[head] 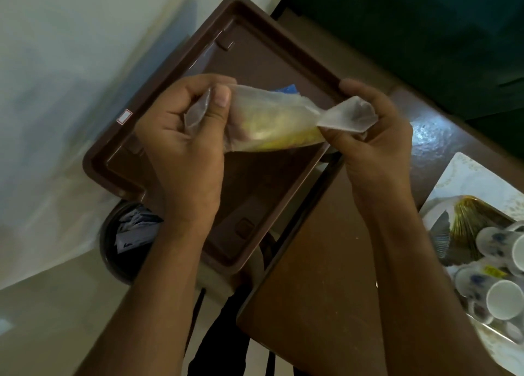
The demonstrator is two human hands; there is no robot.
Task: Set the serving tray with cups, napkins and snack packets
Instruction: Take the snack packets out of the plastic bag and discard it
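Snack packet point(272, 120): a clear, cloudy plastic pouch with yellow contents bunched in its middle and a small blue patch at its upper edge; both ends are flat, empty film.
Long axis: runs left to right between the two hands, the right end a little lower than the left.
Position: held in the air above the brown serving tray point(158, 83), not touching it.
Left hand point(184, 137): thumb and fingers pinched shut on the packet's left end.
Right hand point(374, 137): fingers closed on the packet's right end, which fans out past the grip.
Tray: bare inside, sitting tilted in the view, overhanging a dark bin point(127, 239) with white wrappers in it.
Cups point(502, 299): white, heaped at the far right on a patterned white surface, well apart from the tray.
Table point(317, 290): brown, beneath the right forearm.
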